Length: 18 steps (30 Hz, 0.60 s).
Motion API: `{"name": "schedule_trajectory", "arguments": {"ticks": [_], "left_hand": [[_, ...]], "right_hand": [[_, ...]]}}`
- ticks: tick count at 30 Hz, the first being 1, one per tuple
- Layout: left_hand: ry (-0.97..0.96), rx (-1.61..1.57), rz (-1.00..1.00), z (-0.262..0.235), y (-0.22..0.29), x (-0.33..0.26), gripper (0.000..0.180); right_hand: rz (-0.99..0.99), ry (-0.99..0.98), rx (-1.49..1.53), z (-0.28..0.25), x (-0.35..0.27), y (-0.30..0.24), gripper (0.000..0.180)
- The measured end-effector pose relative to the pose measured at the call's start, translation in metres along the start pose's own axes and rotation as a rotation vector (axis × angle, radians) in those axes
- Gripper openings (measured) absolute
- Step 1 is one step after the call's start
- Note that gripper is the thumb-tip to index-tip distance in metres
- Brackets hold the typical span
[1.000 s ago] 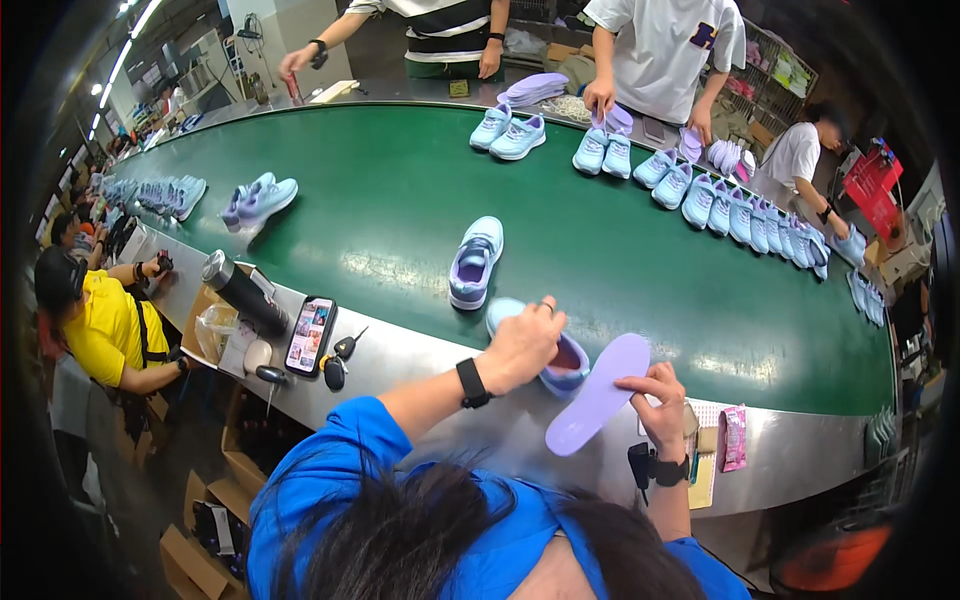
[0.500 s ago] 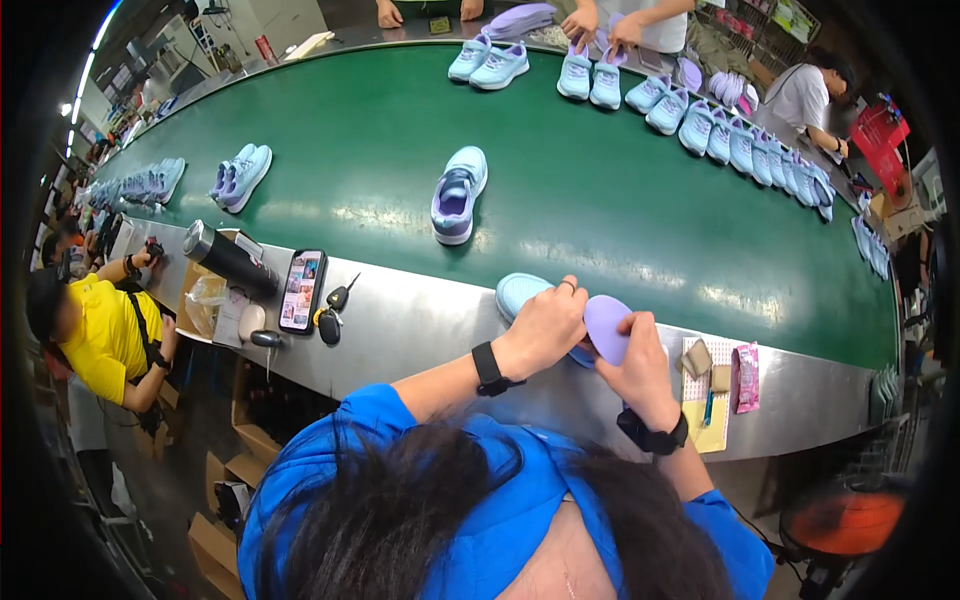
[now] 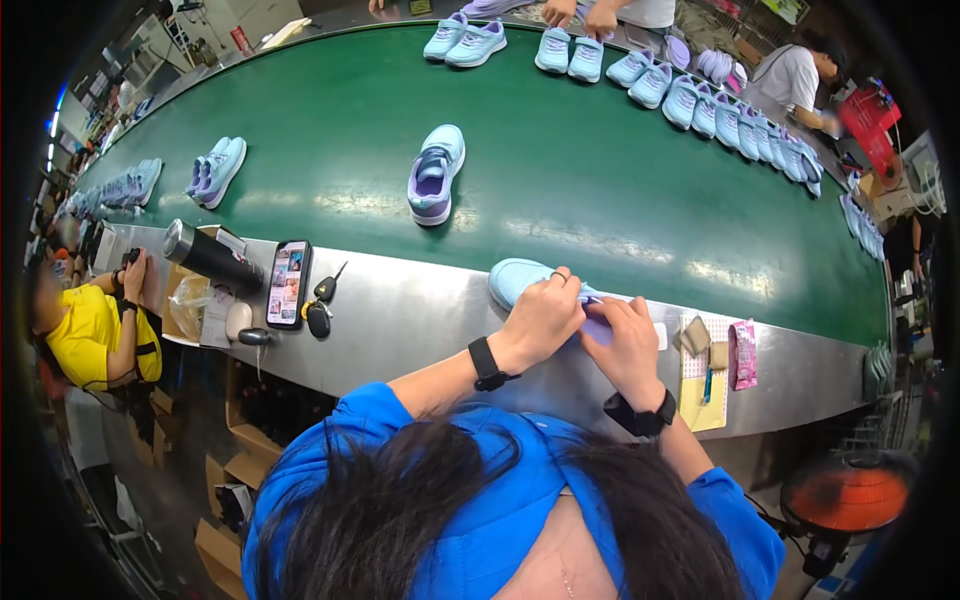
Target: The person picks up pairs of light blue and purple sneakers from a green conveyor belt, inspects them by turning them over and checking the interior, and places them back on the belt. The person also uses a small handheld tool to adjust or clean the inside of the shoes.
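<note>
A light blue sneaker (image 3: 516,278) lies on the steel ledge in front of the green conveyor belt (image 3: 560,170). My left hand (image 3: 543,318) grips the shoe over its opening. My right hand (image 3: 620,340) presses a lilac insole (image 3: 598,326) into it; most of the insole is hidden under my fingers. Another light blue and lilac sneaker (image 3: 436,175) stands alone on the belt, farther out.
On the ledge to the left lie a phone (image 3: 288,284), keys (image 3: 320,312) and a dark flask (image 3: 210,256). A notepad (image 3: 705,385) and pink packet (image 3: 744,354) lie to the right. Rows of sneakers (image 3: 720,105) line the belt's far side, where other people work. A person in yellow (image 3: 90,330) sits left.
My right hand brought the lilac insole down from the air to the shoe and pushed it in. Both hands now close together over the shoe.
</note>
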<state>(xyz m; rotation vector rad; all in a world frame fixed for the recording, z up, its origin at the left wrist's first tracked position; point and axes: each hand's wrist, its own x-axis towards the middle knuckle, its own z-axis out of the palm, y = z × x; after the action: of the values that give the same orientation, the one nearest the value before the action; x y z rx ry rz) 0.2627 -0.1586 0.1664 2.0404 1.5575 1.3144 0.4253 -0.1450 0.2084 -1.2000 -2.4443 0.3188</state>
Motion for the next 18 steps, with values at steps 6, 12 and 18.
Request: {"name": "schedule_trajectory", "arguments": {"ticks": [6,12,18], "left_hand": [[-0.047,0.004,-0.043,-0.001,-0.001,0.003,0.011],[-0.047,0.024,-0.049,0.001,-0.001,0.002,0.012],[-0.053,0.016,-0.024,0.000,-0.003,0.007,0.013]], "right_hand": [[-0.009,0.137,-0.084,-0.013,0.001,-0.009,0.034],[-0.075,-0.014,-0.044,-0.021,-0.011,0.004,0.028],[-0.180,0.052,0.060,0.020,0.013,0.012,0.024]]}}
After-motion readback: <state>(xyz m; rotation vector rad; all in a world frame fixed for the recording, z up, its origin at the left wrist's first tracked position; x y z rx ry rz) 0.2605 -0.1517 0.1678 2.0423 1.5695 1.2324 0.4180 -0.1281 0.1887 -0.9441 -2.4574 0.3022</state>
